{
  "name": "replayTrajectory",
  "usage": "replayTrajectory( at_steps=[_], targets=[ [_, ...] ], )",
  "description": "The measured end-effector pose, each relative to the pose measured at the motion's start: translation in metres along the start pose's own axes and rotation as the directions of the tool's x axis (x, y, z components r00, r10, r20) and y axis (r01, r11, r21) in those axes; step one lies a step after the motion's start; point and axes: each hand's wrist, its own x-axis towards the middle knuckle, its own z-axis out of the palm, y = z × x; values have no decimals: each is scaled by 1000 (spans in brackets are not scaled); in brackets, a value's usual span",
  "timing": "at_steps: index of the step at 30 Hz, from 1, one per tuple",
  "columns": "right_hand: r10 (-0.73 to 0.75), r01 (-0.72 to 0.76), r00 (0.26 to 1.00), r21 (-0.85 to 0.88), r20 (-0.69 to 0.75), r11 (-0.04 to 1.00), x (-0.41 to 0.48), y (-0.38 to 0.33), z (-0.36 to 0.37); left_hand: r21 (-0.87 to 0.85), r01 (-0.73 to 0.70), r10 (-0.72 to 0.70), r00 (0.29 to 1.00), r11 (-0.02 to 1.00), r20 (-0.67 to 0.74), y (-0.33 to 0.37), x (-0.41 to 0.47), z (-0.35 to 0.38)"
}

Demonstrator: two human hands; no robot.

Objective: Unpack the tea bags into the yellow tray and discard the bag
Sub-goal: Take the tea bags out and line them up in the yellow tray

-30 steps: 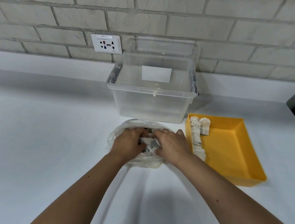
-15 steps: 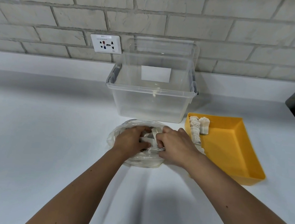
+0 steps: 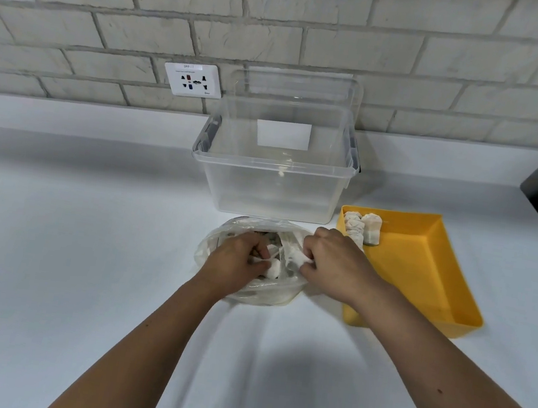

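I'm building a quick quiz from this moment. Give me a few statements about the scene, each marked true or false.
1. The left hand and right hand are both at the plastic bag. True.
2. The yellow tray lies to the left of the bag. False: it lies to the bag's right.
3. Tea bags lie along the tray's left wall. True.
4. The clear bin stands between the person and the bag. False: it stands behind the bag, toward the brick wall.
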Motion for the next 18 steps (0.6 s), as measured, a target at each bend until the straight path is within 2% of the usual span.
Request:
replayTrajectory(
  at_steps=[4, 9, 10, 13, 16, 17, 18],
  targets=[
    [100, -78, 992, 255, -74, 964, -5, 4, -3, -274, 35, -63, 994, 961, -93, -1, -16, -16],
    [165, -65, 979, 584, -119, 809, -10, 4, -10, -604, 46, -129, 987, 796, -94, 4, -32, -28],
    [184, -65, 977, 678, -105, 732, -12, 2, -12, -644, 55, -144, 986, 763, -86, 7, -34, -29],
    [217, -129, 975, 917, 47, 378, -16, -7, -16, -734, 70, -163, 985, 676, -57, 17, -38, -29],
    [220, -205, 957, 977, 188, 58, -14, -15, -11, -779, 67, -142, 990, 623, -28, 22, -38, -25],
    [232, -210, 950, 977, 210, -29, -12, -17, -10, -788, 68, -132, 991, 613, -17, 23, -38, -24],
    [256, -201, 943, 977, 212, -69, -11, -18, -9, -792, 70, -124, 992, 606, -7, 24, -38, -23]
  ],
)
